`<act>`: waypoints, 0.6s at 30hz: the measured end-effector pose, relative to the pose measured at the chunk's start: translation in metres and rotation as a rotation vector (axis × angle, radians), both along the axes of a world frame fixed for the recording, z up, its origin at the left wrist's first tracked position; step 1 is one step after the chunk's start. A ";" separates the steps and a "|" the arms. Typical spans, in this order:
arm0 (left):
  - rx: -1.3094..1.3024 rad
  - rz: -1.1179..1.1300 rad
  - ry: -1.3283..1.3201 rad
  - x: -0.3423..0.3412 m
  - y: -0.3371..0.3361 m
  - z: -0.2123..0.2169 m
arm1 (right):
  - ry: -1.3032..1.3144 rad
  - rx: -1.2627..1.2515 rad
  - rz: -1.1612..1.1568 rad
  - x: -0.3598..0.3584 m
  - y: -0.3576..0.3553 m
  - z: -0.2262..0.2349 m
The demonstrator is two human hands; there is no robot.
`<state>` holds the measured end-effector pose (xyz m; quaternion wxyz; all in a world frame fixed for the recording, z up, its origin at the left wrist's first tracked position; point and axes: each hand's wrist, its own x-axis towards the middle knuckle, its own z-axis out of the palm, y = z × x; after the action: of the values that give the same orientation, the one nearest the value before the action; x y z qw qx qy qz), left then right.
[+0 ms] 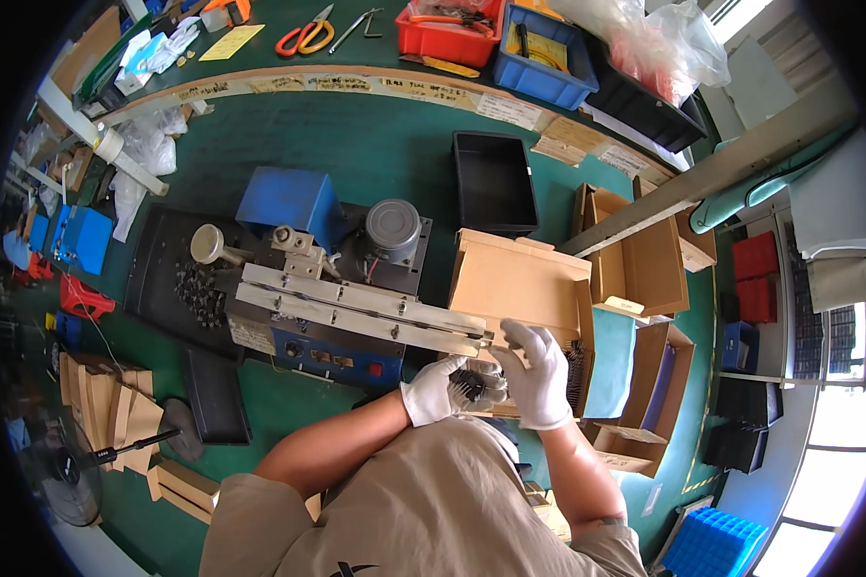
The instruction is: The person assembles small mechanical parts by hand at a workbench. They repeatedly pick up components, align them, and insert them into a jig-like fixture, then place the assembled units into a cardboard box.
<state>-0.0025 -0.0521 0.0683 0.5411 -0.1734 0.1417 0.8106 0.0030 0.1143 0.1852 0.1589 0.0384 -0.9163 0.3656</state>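
Both my hands wear white gloves. My left hand [437, 388] grips a bunch of small black parts [469, 385] just below the end of the metal rail [356, 310] of a blue machine [329, 348]. My right hand [541, 373] lies over the same bunch from the right, its fingers reaching toward the rail's end. Behind them stands an open cardboard box [515, 281], and a row of black parts [575, 365] shows at its right side.
A black tray [492, 181] sits beyond the box. More open cardboard boxes [645, 260] stand at the right. Loose black parts [199, 288] lie on a dark mat left of the machine. Red and blue bins [539, 48] and scissors [303, 37] are on the far shelf.
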 end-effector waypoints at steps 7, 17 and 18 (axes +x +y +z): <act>0.252 0.016 0.035 0.000 0.004 -0.024 | -0.326 0.281 0.093 0.048 0.003 -0.024; 0.140 -0.078 0.002 -0.006 0.004 -0.016 | -0.171 0.064 0.053 0.025 0.024 -0.002; 0.093 -0.089 0.019 -0.007 0.004 -0.012 | -0.096 0.170 0.055 0.017 0.024 0.004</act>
<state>-0.0093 -0.0479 0.0561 0.5825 -0.1339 0.1166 0.7932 0.0205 0.1385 0.1891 0.1010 0.0591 -0.9492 0.2921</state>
